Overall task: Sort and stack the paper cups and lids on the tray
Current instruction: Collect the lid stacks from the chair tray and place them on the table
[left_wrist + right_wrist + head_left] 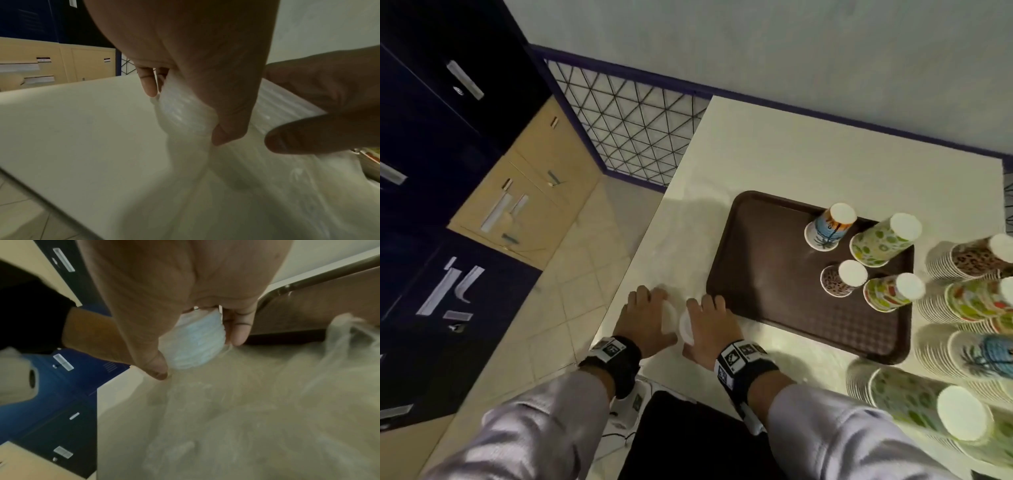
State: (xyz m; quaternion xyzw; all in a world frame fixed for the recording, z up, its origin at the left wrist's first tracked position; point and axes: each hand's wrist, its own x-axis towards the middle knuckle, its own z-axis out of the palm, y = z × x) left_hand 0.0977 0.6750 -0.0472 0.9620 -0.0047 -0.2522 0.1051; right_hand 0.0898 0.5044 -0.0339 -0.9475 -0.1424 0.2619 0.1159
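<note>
My left hand (654, 310) and right hand (705, 317) are side by side on the white table, just off the near left corner of the brown tray (756, 240). The left hand grips a short stack of translucent white lids (180, 110). My right hand grips a second stack of lids (197, 344). Blurred clear plastic wrap (267, 402) trails below both stacks. Four single paper cups stand upside down on the tray: a blue beach cup (828, 228), a green spotted cup (883, 240), a brown speckled cup (842, 277) and a green-and-red cup (893, 291).
Long nested stacks of patterned cups (969, 301) lie on their sides along the table's right edge, the nearest (921, 407) by my right forearm. The table's left edge (640, 253) drops to a tiled floor. Dark blue and tan cabinets (524, 192) stand at the left.
</note>
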